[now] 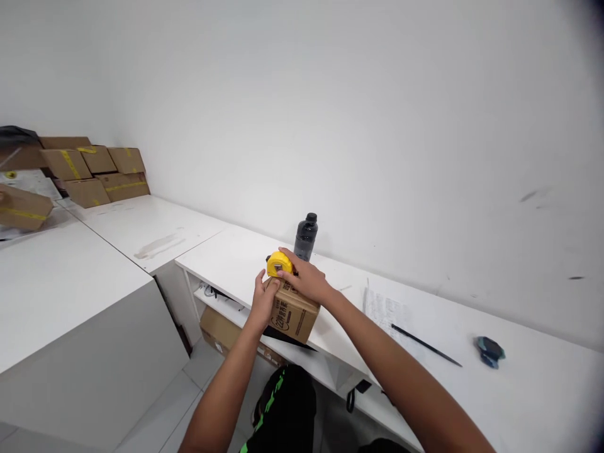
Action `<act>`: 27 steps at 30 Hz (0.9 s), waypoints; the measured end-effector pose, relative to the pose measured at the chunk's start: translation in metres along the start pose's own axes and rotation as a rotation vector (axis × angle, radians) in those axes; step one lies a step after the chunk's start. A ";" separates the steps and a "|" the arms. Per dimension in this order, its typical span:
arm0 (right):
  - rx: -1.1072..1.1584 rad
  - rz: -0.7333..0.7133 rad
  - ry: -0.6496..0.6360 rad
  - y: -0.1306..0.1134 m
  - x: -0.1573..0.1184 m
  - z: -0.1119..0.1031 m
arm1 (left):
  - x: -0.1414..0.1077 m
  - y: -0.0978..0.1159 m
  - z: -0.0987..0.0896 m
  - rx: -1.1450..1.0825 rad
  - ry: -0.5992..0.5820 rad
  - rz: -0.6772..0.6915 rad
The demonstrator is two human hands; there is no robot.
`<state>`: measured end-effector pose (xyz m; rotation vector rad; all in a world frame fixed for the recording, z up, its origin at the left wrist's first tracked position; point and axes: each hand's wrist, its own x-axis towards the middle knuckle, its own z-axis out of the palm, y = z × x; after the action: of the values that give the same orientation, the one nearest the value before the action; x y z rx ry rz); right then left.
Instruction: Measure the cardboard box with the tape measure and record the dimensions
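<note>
A yellow tape measure [279, 263] rests against the top of a brown cardboard box [295, 316] with dark printed characters. My right hand [304, 277] is closed around the tape measure's right side, its thumb across the front. At the box's upper left, my left hand [265, 297] has its fingers bent at the edge, the thumb on the cardboard; its index finger is close to the tape measure. Whether any blade is drawn out cannot be seen. Just behind the right hand a dark bottle [306, 236] with a black cap stands upright on the white counter [245, 242].
On the right of the counter lie a written paper [384, 308], a black pen or stick [426, 345] and a dark blue object [489, 351]. Taped cardboard boxes [123, 182] are stacked far left. A shelf [226, 307] below holds cables, with a carton [217, 327] beneath it.
</note>
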<state>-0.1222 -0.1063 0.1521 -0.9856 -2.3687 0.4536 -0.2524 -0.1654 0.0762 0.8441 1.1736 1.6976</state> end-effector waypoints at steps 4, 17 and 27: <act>-0.109 -0.010 0.010 0.011 -0.005 -0.013 | 0.012 -0.002 0.007 -0.014 0.016 0.063; -0.240 0.215 0.088 0.070 -0.116 -0.063 | 0.020 -0.005 0.011 0.032 0.016 0.075; -0.242 0.057 0.095 0.048 -0.067 -0.042 | 0.024 -0.006 0.018 0.045 -0.014 0.125</act>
<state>-0.0310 -0.1183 0.1396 -1.1579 -2.3524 0.1385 -0.2445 -0.1358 0.0777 0.9730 1.1739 1.7685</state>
